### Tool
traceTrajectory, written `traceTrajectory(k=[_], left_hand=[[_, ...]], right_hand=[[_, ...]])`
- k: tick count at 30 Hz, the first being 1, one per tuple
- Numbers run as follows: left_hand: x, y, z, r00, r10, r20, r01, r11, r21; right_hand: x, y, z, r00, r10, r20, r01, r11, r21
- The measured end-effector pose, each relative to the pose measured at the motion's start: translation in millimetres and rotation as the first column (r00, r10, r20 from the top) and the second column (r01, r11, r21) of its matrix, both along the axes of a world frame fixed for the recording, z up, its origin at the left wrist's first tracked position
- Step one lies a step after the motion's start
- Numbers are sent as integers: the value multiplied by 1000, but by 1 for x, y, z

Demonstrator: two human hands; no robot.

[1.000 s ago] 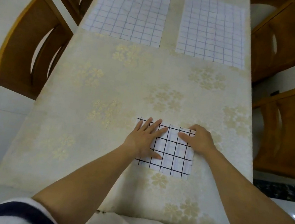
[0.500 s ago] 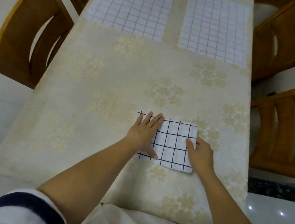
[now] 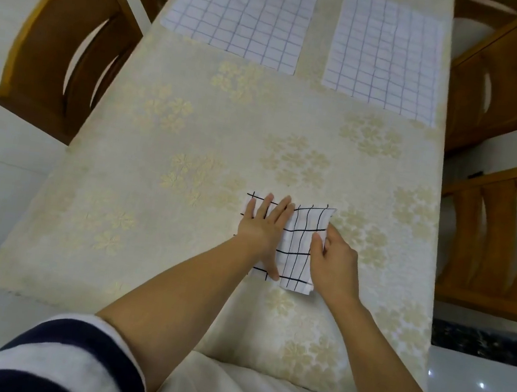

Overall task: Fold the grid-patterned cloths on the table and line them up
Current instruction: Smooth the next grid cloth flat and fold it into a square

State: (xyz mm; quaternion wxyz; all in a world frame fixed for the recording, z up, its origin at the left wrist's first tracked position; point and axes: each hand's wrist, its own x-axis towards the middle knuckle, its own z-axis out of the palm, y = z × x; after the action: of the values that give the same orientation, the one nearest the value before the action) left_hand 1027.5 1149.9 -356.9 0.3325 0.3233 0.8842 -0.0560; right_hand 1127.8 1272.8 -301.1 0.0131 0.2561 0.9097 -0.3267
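Pressing down with straight fingers, the left hand (image 3: pixel 263 226) pins one black-grid cloth (image 3: pixel 301 235) at the table's (image 3: pixel 194 120) five o'clock; the right hand (image 3: pixel 334 263) pinches its lifted right edge. Two others lie spread flat: left pale-grid cloth (image 3: pixel 243 11) at eleven o'clock, right pale-grid cloth (image 3: pixel 384 50) at one

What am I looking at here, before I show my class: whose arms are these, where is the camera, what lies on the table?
No machine here: a person wears one wide-angle camera on the head, so you look down along their arms. The table has a cream flowered cover. The left hand presses flat on a small black-grid cloth; the right hand grips its right edge, raised off the table. At the far end lie a pale-grid cloth on the left and a pale-grid cloth on the right, both flat.
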Motion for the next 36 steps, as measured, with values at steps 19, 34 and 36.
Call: traceTrajectory(k=[19, 34, 36], left_hand=[[-18, -72, -17, 983, 185, 8, -147, 754, 640], [-11, -100, -46, 896, 440, -59, -253, 615, 746], [-12, -99, -46, 899, 426, -102, -226, 649, 726]], right_hand=[[-27, -40, 5, 973, 104, 208, -130, 984, 119], [-32, -63, -38, 952, 299, 58, -296, 953, -59], [-27, -52, -44, 939, 343, -14, -341, 938, 56]])
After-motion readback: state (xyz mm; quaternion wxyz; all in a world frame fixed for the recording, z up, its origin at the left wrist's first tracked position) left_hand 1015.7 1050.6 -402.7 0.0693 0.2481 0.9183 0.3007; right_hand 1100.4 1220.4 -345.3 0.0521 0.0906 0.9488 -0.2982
